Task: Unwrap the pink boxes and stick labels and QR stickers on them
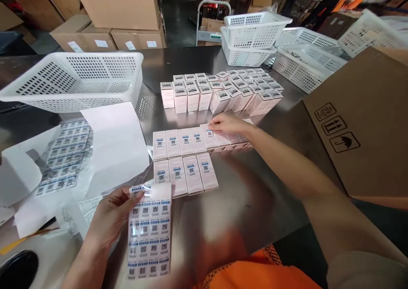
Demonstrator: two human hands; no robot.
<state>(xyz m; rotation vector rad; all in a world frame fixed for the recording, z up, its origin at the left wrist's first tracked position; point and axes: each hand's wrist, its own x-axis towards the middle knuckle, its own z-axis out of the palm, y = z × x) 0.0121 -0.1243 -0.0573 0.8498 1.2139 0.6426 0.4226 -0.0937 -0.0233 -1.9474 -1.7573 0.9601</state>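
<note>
My left hand (pixel 111 212) pinches the top of a sheet of QR-code stickers (pixel 149 238) between thumb and fingers, low in front of the boxes. A patch at the sheet's top right is bare. My right hand (pixel 228 124) reaches over a row of small pale pink boxes, fingertips together at the upper edge of a QR-code sticker (pixel 209 133) on one box (pixel 210 142). Left of it, boxes in the same row (pixel 185 148) bear such stickers. A nearer row of stickered boxes (pixel 191 180) lies flat. My hand and forearm partly cover boxes further right.
Several upright pink boxes (pixel 193 100) with barcode tops stand behind. A white basket (pixel 95 95), white paper (pixel 116 153) and more sticker sheets (pixel 65 159) are at left. A large carton (pixel 360 123) borders the right; stacked baskets (pixel 251 46) stand at the back of the metal table (pixel 242 204).
</note>
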